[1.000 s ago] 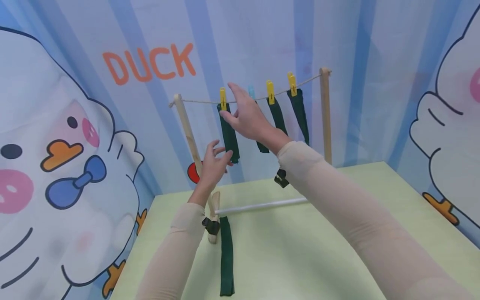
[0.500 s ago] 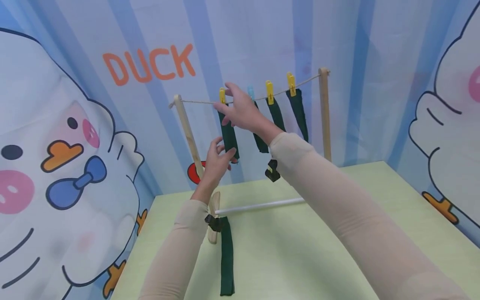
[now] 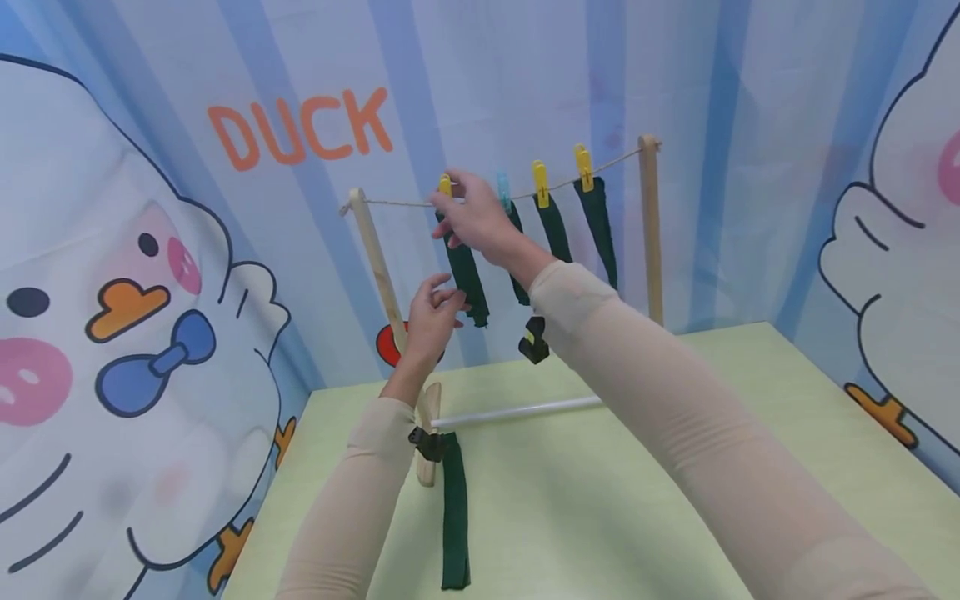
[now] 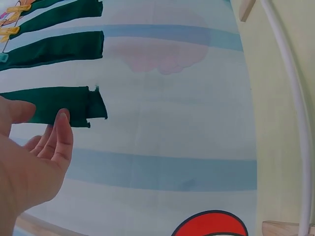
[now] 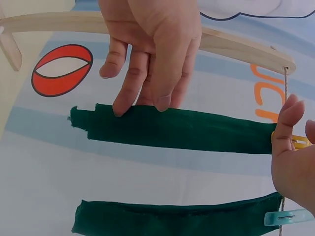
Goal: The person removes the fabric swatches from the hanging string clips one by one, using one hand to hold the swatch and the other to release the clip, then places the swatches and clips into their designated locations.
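Soft, fairly even, cool light fills the head view; the curtain (image 3: 510, 67) looks pale and the bench (image 3: 585, 500) carries only faint, soft-edged shadows. Where the light comes from cannot be told. Both wrist views look greyer, with fine detail smeared. Their lenses bend long lines: the white rod (image 4: 305, 157) bows in the left, the wooden post (image 5: 236, 46) in the right. The green strip (image 5: 182, 129) reads dark, its weave lost.

On rope (image 3: 397, 203): four green fabric strips (image 3: 597, 221), three yellow clothespins (image 3: 541, 185), one light-blue clothespin (image 3: 503, 190). Rope ends: two wooden posts (image 3: 650, 233). Below rope: one loose strip (image 3: 454, 517), one white rod (image 3: 525, 410).
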Available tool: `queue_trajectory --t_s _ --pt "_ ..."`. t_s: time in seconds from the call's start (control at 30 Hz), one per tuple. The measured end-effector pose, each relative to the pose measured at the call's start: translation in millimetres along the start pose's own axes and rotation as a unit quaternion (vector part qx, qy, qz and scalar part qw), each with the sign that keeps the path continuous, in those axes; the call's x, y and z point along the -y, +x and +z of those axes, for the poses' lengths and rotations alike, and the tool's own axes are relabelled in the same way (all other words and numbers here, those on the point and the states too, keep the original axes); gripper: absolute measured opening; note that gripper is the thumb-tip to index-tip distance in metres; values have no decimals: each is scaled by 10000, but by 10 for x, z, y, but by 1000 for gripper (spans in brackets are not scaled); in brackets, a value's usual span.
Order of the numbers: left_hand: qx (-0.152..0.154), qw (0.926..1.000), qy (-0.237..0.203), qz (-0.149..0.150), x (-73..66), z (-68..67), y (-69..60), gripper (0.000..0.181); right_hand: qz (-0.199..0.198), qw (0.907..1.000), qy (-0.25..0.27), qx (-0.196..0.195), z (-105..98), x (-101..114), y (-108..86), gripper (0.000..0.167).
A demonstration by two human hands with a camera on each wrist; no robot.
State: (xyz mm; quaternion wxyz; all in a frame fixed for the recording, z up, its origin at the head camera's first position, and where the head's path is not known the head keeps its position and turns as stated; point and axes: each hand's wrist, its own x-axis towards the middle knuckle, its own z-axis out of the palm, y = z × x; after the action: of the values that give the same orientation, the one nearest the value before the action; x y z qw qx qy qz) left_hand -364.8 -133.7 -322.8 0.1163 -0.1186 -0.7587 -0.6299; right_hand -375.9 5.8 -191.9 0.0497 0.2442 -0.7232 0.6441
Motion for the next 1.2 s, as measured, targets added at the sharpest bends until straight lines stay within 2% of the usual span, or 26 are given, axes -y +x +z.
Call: queue_trajectory --t_s 0.1,0.3,0.37,0.6,0.93,1.2 --pt "105 9999 -123 6 5 18 9 43 35 9997 191 -130 4 -24 4 56" --pt "262 9992 -243 -203 17 34 4 45 71 9984 494 -265 17 -39 10 51" --pt "248 9993 -178 -220 28 33 -1 44 86 9982 532 -271 19 -30 7 50" --pt "48 9999 -116 -102 58 13 -19 22 55 9972 702 -233 28 -38 28 44" --pt "-97 9999 -118 -28 41 10 -1 21 -34 9968 750 -271 18 11 40 25" --pt "-85 9999 -112 14 31 24 -26 19 8 9934 1005 -547 12 35 40 25"
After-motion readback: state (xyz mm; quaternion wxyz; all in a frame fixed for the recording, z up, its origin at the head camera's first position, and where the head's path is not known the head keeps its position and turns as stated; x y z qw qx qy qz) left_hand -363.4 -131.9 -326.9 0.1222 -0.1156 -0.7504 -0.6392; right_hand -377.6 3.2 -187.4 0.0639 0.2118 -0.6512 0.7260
